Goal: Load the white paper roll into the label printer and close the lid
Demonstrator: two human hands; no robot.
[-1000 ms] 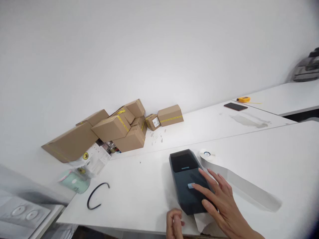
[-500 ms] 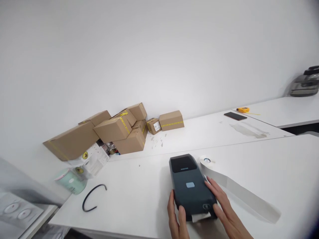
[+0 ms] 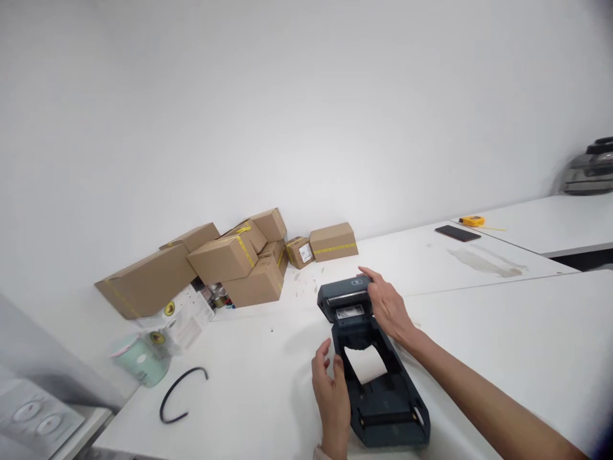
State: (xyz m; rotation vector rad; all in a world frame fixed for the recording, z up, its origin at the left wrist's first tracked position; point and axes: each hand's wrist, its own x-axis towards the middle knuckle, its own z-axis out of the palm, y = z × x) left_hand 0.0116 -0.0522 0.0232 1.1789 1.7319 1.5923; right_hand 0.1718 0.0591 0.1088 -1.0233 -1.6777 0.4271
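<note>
A dark blue-grey label printer (image 3: pixel 383 434) rests on the white table with its lid tipped back, showing the inside. My right hand (image 3: pixel 387 303) is closed round the right end of the raised lid (image 3: pixel 342 295). Near the printer's left wall is my left hand (image 3: pixel 332 390), fingers curved and apart; whether its thumb touches the wall I cannot tell. A piece of white label paper (image 3: pixel 366 364) lies curled in the open bay. A black roller (image 3: pixel 387 418) crosses the near end. A printed sticker (image 3: pixel 349 312) shows under the lid.
Cardboard boxes (image 3: pixel 223 259) are piled against the wall at the left. A black curved cable (image 3: pixel 167 393) and a mint-green canister (image 3: pixel 143 361) are at the left front. A phone (image 3: pixel 457 233) and a yellow tape measure (image 3: pixel 472 221) lie at the far right.
The printer's lid has swung up and back, uncovering the paper bay. My right hand moved from the near right corner to the raised lid. My left hand shifted slightly up the left side.
</note>
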